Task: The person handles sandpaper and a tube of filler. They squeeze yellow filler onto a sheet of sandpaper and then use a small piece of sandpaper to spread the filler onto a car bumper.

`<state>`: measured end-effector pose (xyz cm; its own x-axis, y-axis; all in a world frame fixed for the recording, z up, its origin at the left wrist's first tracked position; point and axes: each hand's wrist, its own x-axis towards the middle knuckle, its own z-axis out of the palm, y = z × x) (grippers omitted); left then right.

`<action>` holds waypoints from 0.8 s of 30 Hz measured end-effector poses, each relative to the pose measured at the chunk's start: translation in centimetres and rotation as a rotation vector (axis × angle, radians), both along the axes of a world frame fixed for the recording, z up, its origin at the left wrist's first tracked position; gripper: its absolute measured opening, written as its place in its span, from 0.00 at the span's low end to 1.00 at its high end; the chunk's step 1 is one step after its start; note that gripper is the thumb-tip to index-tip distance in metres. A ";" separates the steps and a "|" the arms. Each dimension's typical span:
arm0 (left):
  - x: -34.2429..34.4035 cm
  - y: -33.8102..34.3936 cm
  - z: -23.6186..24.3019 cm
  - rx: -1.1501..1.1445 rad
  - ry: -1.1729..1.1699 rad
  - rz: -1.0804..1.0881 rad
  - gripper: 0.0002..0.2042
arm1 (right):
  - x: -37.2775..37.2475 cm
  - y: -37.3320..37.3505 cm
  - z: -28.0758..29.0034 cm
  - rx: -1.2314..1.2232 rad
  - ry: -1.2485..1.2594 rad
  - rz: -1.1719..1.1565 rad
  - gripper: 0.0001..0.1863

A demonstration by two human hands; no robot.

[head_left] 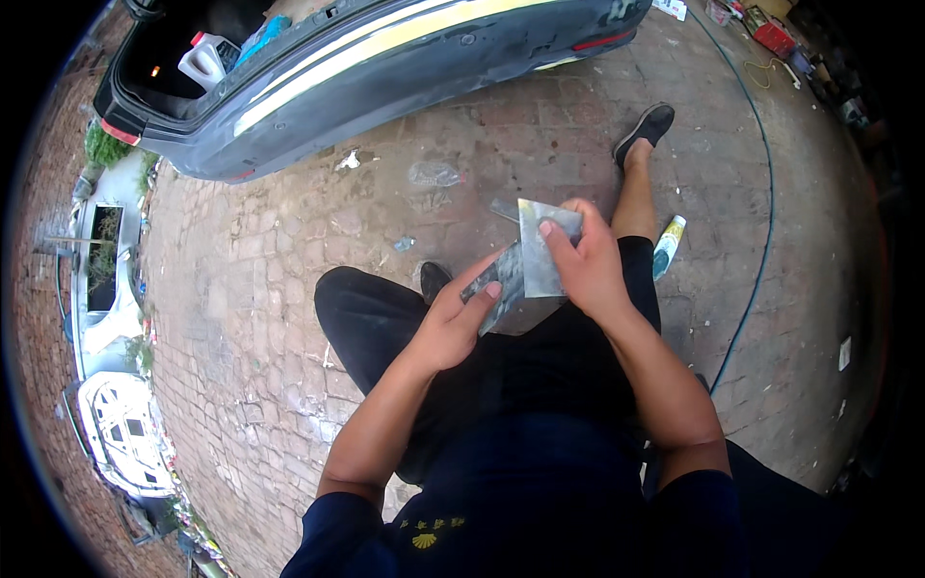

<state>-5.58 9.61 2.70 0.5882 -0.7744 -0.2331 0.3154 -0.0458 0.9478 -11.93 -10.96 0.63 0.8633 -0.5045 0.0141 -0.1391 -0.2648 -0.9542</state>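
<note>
My left hand (455, 320) is closed on a dark grey, mottled flat plate (504, 275), with the thumb lying on its face. My right hand (593, 268) pinches a thin, light grey rectangular plate (542, 274), thumb on the front and fingers behind it. A yellowish smear marks this plate's upper corner. The two plates meet or overlap above my lap, and the lighter one partly covers the other. A small narrow piece (504, 209) sticks out behind them; I cannot tell whether it belongs to either plate.
Ahead stands a dark car bumper (385, 106) with a pale yellow band and a white jug (207, 63) behind it. A clear plastic bottle (434, 173) lies on the brick paving. A green and yellow tube (669, 248) lies by my right leg, and a hose (768, 193) runs farther right.
</note>
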 end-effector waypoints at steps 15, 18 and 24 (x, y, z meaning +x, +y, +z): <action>0.4 -0.6 -0.6 -0.250 0.450 0.059 0.31 | 1.4 -0.1 -1.4 0.492 -0.054 0.069 0.12; -0.2 -1.6 -0.2 -0.291 0.518 0.175 0.29 | 0.2 -0.8 -1.5 0.400 -0.045 0.171 0.11; 1.5 -1.4 -2.5 -0.294 0.515 0.292 0.25 | -0.6 -1.0 -1.5 0.669 -0.129 -0.027 0.10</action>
